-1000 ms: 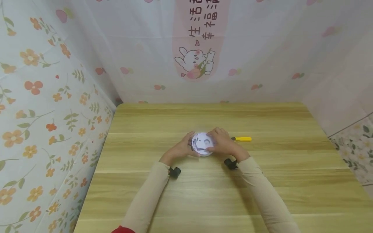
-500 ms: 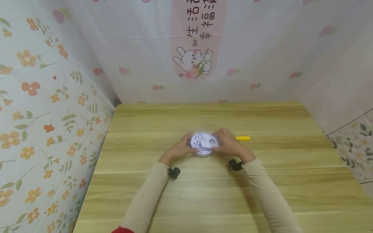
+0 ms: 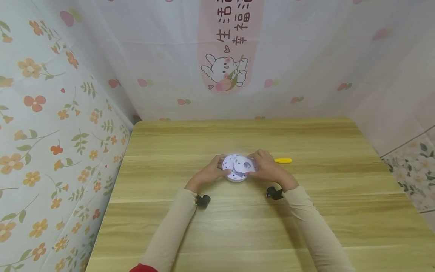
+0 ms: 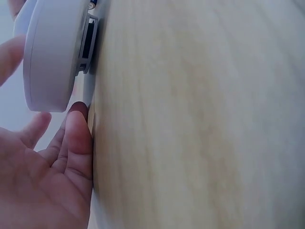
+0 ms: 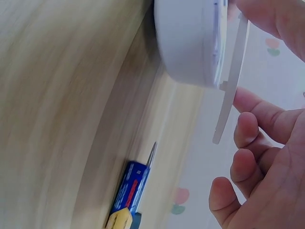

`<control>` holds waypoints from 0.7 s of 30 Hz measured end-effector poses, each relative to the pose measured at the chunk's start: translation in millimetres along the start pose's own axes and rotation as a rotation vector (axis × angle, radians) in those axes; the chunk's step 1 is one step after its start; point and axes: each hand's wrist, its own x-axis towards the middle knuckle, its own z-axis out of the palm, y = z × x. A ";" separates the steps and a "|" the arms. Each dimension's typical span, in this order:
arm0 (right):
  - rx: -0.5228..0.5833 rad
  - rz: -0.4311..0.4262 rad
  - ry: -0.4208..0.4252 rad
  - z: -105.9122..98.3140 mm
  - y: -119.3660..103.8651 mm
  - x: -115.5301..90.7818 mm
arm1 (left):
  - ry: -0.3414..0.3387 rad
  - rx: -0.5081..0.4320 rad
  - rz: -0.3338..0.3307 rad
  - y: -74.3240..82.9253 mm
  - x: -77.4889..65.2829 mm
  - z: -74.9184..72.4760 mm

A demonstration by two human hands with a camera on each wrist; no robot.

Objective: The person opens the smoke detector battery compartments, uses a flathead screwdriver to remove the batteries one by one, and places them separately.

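A round white device (image 3: 229, 163), much like a smoke detector, is held low over the table in the head view. My left hand (image 3: 213, 170) grips its left edge, thumb on the face and fingers round the side. In the left wrist view a vented part of the device (image 4: 52, 57) faces the wood. My right hand (image 3: 266, 168) pinches a thin white plate (image 3: 242, 164) with a round hole. This plate lies across the right part of the face; in the right wrist view the plate (image 5: 228, 100) tilts slightly off the device.
Right of the hands lies a screwdriver with a yellow handle (image 3: 283, 160). A blue battery-like cylinder (image 5: 128, 188) lies beside it in the right wrist view. The wooden table (image 3: 170, 143) ends at a patterned curtain (image 3: 163, 64).
My right hand has shifted right with the plate, which sat nearer the device's middle before and uncovered its left part. The left thumb has moved slightly on the face.
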 end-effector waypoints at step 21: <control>-0.101 -0.041 -0.060 6.0 -28.0 18.8 | -0.015 -0.012 0.028 -3.0 -1.3 1.3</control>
